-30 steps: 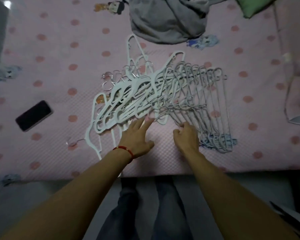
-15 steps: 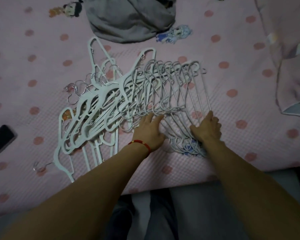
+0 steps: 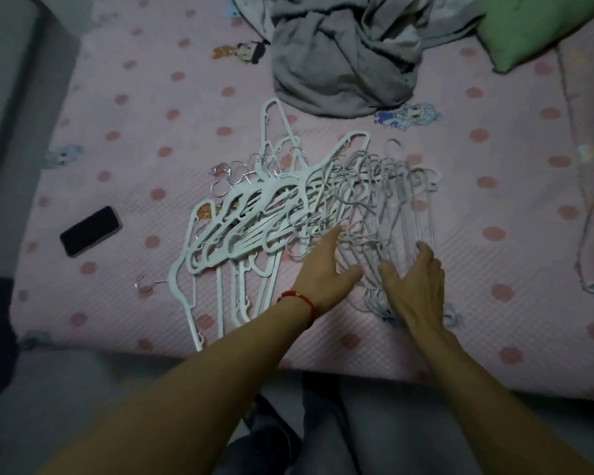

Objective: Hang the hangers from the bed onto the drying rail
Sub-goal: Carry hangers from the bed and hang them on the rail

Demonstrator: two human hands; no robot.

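- Left hand (image 3: 326,272): open, fingers stretched forward and thumb spread to the right, resting palm-down on the near edge of the hanger pile; it closes on nothing. A red string bracelet (image 3: 297,301) circles the wrist.
- Right hand (image 3: 417,281): open, fingers loosely spread, laid flat over the lower ends of the thin wire hangers (image 3: 384,207); no hanger is enclosed in a grip. The thumbs of the two hands lie near each other but apart.
- Wire hangers: a fanned row of thin grey hangers, hooks pointing away from the person, overlapping one another on the right side of the pile.
- White plastic hangers (image 3: 240,228): a broader, tangled stack on the left side of the pile, overlapping the wire hangers in the middle; several metal hooks show at its far-left edge. One hanger arm reaches almost to the near edge of the bed.
- Bed (image 3: 144,108): covered by a pink quilted sheet with darker pink dots and small cartoon figures; all hangers lie on it.
- Smartphone (image 3: 90,231): dark, screen up, on the sheet well left of the pile.
- Grey garment (image 3: 350,56): crumpled at the far side of the bed, just beyond the hangers.
- Green pillow (image 3: 535,22): at the far right corner.
- Foreground: the person's legs in grey trousers (image 3: 357,426) against the bed's near edge.
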